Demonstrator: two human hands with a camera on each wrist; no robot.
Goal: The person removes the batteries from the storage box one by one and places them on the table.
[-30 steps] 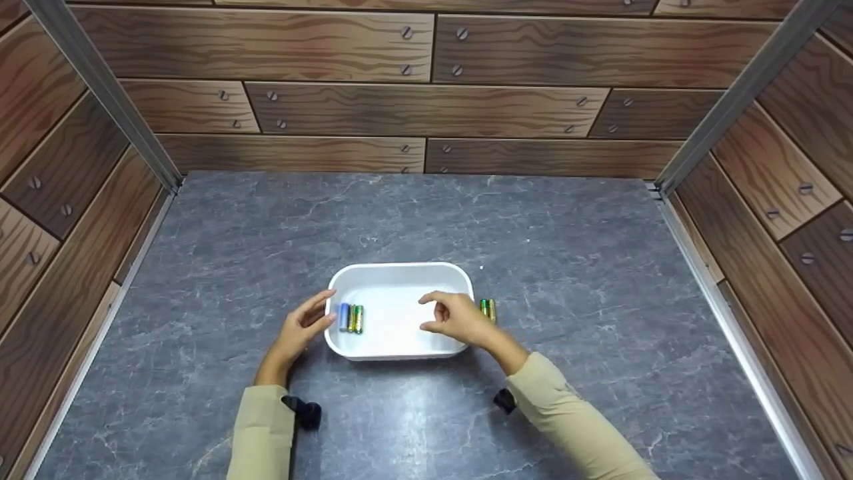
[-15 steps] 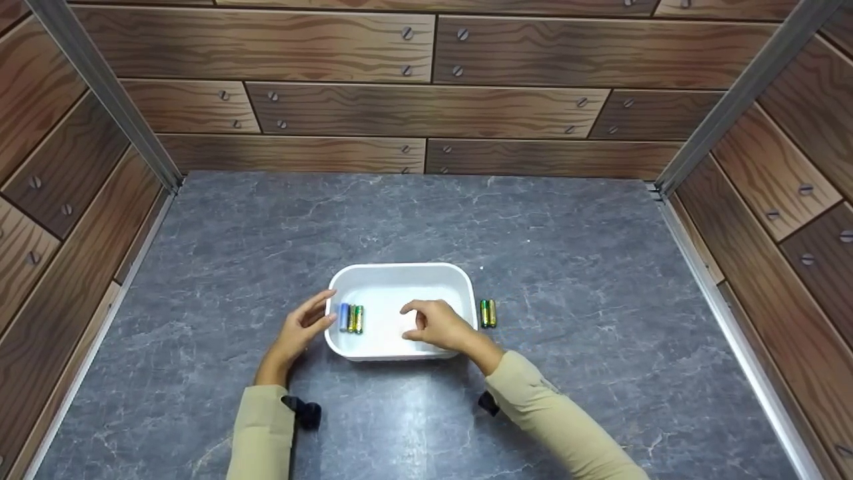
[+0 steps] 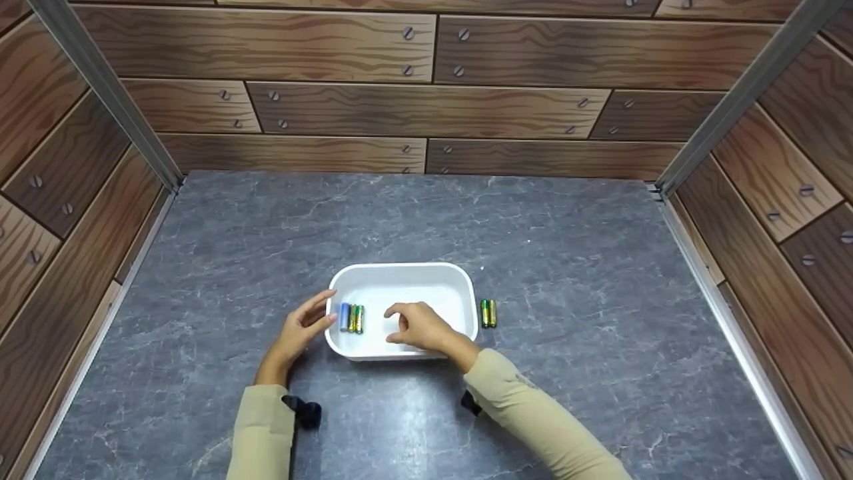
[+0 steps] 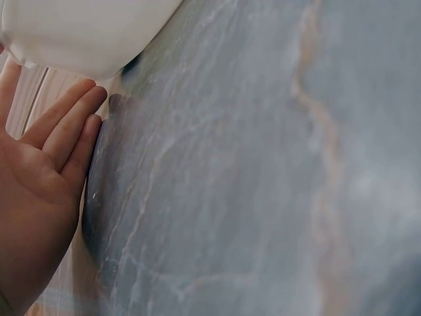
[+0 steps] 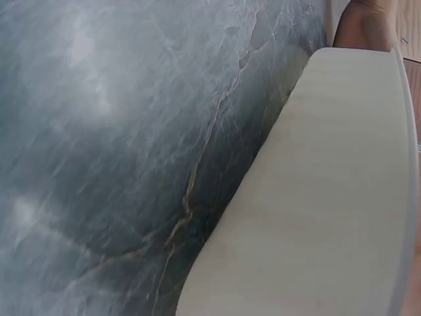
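A white rectangular tub [image 3: 400, 356] stands on the table. Inside, near its left end, a blue battery [image 3: 344, 317] and two green-and-gold batteries [image 3: 356, 319] lie side by side. My left hand [image 3: 300, 327] is at the tub's left rim, thumb and fingers spread; in the left wrist view, straight fingers [image 4: 66, 135] reach up beside the tub wall [image 4: 79, 33]. Over the middle of the tub is my right hand [image 3: 423, 327], thumb and index finger apart in a C shape facing the batteries, nothing visible between them.
Two more green-and-gold batteries [image 3: 488, 313] lie on the grey marbled table [image 3: 566, 267], just right of the tub. Wood-patterned panels [image 3: 373, 110] and metal posts [image 3: 106, 93] enclose the table at the back and sides.
My right hand has moved left across the tub, away from the right rim, uncovering the two batteries outside. The left hand, tub and batteries have stayed in place.
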